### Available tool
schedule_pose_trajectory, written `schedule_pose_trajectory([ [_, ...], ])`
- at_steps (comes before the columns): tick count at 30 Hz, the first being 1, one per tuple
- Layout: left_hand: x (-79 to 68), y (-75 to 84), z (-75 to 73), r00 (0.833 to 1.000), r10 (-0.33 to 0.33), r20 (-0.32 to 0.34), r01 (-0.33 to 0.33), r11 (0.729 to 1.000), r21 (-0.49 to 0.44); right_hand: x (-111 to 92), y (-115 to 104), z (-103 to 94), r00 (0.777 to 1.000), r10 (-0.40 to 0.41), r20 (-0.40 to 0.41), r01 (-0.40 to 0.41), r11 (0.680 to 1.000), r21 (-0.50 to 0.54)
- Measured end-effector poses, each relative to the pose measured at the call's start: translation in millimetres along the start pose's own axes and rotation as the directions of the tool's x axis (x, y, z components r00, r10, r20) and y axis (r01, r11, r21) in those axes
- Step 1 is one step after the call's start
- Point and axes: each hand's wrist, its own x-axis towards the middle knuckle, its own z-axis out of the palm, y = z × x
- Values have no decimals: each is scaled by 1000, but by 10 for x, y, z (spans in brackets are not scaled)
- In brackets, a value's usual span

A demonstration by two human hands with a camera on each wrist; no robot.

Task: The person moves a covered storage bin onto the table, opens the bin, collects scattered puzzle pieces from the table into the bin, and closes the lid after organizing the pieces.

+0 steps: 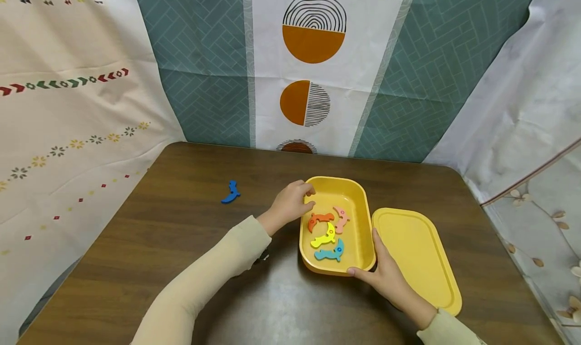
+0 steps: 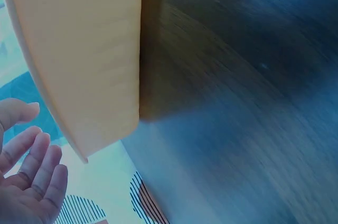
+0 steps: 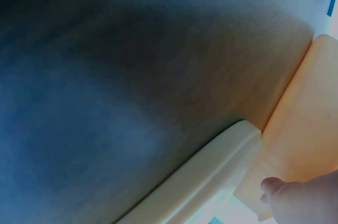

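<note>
The left grip [image 1: 292,202] is released: its fingers, loosely bent with nothing between them, hang at the left rim of the yellow box [image 1: 336,189]; whether a fingertip touches that rim I cannot tell. The right grip [image 1: 386,272] grasps the box at its near right corner, thumb at the near rim and fingers along the right wall. Inside, toward the near half of the box, four small pieces lie flat: an orange piece [image 1: 320,217] nearest the left fingers, a pink piece [image 1: 342,219] beside it, a yellow piece [image 1: 328,237] below those, and a light blue piece [image 1: 330,254] closest to the near wall. The step in hand appears to be handling these pieces, one side steadying and the other free. A next move on them would, I judge, call for a light pinch on a thin edge while the right side steadies the box. Farther out, a dark blue piece [image 1: 233,192] lies on the desk [image 1: 181,234], well apart to the left; getting it would need a reach across. The yellow lid [image 1: 417,259] lies just right of the box, and patterned cloth [image 1: 206,72] hangs behind the desk.
</note>
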Motion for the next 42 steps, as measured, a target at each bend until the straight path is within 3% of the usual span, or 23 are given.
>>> schedule_pose_trajectory([
  [4, -59, -33, -48, 1000, 0, 3, 0, 999, 33, -3, -11, -6, 1000, -5, 0, 5, 1000, 1],
  [13, -201, -26, -157, 997, 62, 40, -65, 995, 79, 4, -47, -28, 1000, -9, 3, 9, 1000, 1],
  [24, -431, -103, -203, 994, 31, 102, -38, 997, 67, 5, -17, -7, 1000, -4, 4, 4, 1000, 13],
  [35, -696, -186, -357, 998, 37, 46, -42, 993, 113, 10, -8, -15, 999, -31, -8, 31, 999, -9],
  [42, -858, -293, -392, 999, -8, 50, 2, 993, 119, 8, -3, -8, 1000, -15, -1, 15, 1000, -5],
])
